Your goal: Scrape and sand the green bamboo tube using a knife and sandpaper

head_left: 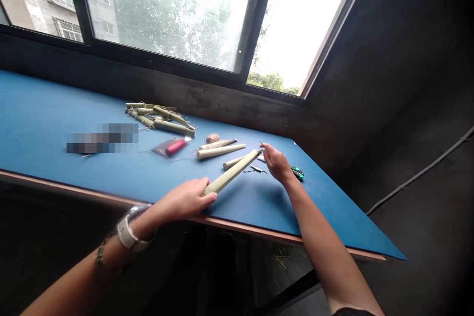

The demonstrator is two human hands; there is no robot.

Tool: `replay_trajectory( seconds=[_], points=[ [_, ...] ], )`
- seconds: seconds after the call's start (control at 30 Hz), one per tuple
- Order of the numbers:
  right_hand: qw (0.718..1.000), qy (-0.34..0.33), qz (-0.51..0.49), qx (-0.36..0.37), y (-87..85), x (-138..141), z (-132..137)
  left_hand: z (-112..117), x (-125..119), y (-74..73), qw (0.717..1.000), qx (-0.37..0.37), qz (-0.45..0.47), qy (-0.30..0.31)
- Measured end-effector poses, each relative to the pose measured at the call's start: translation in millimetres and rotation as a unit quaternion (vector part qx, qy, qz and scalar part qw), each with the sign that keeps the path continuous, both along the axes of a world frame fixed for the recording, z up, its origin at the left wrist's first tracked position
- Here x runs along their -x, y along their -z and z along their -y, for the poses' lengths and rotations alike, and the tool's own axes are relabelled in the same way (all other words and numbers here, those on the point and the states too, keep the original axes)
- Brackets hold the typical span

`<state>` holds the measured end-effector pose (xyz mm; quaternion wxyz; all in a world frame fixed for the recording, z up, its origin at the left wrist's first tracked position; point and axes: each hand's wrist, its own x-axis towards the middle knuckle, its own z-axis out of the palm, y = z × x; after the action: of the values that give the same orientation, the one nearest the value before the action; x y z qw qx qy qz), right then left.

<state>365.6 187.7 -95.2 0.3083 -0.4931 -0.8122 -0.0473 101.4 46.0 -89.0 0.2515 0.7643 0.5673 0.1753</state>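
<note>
Beneath a dark-framed window (pixel 174 19), a smooth blue counter (pixel 340 217) runs along a dim, rough grey wall (pixel 237 96), its front edge showing a pinkish-brown border. Past the counter's right edge, a grey cable (pixel 422 177) slants up the darker side wall (pixel 407 74).

Over the front edge, the left hand (pixel 192 195) has its grip closed around the near end of a pale green bamboo piece (pixel 233 173), long, slightly tapered and fibrous, tilted toward the back right corner. At its far tip is the right hand (pixel 276 160), fingers bent close together; whether its grip pinches anything is too small to tell. A box cutter (pixel 298 173) with a green-and-black handle lies beyond that wrist, toward the right edge.

Midway between the front and back edges rest cream-coloured, stripped sticks (pixel 221 151), rounded and tapering, beside a brown ball of twine (pixel 212 138). Left of them lies a broad-bladed knife (pixel 175 146) with a glossy red handle. Near the back edge sits a pile of jointed green bamboo (pixel 172 126), some lengths split and frayed.
</note>
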Motion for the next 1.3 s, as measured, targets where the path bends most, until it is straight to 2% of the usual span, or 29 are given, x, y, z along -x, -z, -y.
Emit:
replay_trajectory(
  seconds=[0.03,0.1,0.17,0.23,0.3,0.4,0.47,0.53,0.63,0.7,0.83,1.07,1.17,1.3],
  points=[
    [1.000,-0.003,0.001,-0.009,-3.5,2.0,3.4,10.5,2.2,2.0,0.995,0.039,0.096,0.001],
    [0.999,-0.015,0.003,-0.040,-11.5,8.8,17.4,28.5,2.5,7.7,0.954,0.103,0.279,0.017],
    [0.992,-0.054,-0.003,-0.112,-19.1,18.7,43.6,43.6,-1.1,14.8,0.890,0.147,0.428,0.057],
    [0.972,-0.124,-0.003,-0.197,-24.7,28.7,80.6,57.4,-6.6,21.3,0.822,0.185,0.528,0.111],
    [0.955,-0.188,0.041,-0.227,-28.1,35.7,120.8,71.2,-12.7,25.5,0.765,0.216,0.589,0.143],
    [0.941,-0.197,0.063,-0.266,-30.3,37.7,168.0,90.7,-21.4,26.3,0.720,0.248,0.629,0.152],
    [0.943,-0.162,0.052,-0.287,-31.0,35.3,185.7,101.3,-26.7,25.0,0.694,0.276,0.648,0.149],
    [0.945,-0.143,0.041,-0.290,-32.0,33.5,196.2,109.2,-31.7,24.2,0.668,0.295,0.674,0.114],
    [0.949,-0.194,0.055,-0.244,-34.3,37.2,210.2,116.3,-38.4,25.5,0.628,0.293,0.719,0.048],
    [0.948,-0.232,0.086,-0.199,-35.7,43.6,220.5,119.3,-41.9,26.7,0.614,0.280,0.737,0.036],
    [0.951,-0.247,0.112,-0.150,-36.9,55.3,234.5,125.7,-46.3,24.4,0.627,0.252,0.736,0.031],
    [0.956,-0.245,0.114,-0.115,-40.9,55.0,235.1,136.3,-47.8,13.4,0.638,0.253,0.725,0.058],
    [0.958,-0.232,0.113,-0.124,-43.3,52.7,235.9,138.0,-47.0,13.4,0.636,0.245,0.728,0.064],
    [0.951,-0.252,0.117,-0.133,-43.7,51.2,238.6,140.7,-46.3,16.1,0.641,0.254,0.721,0.069]
  ],
)
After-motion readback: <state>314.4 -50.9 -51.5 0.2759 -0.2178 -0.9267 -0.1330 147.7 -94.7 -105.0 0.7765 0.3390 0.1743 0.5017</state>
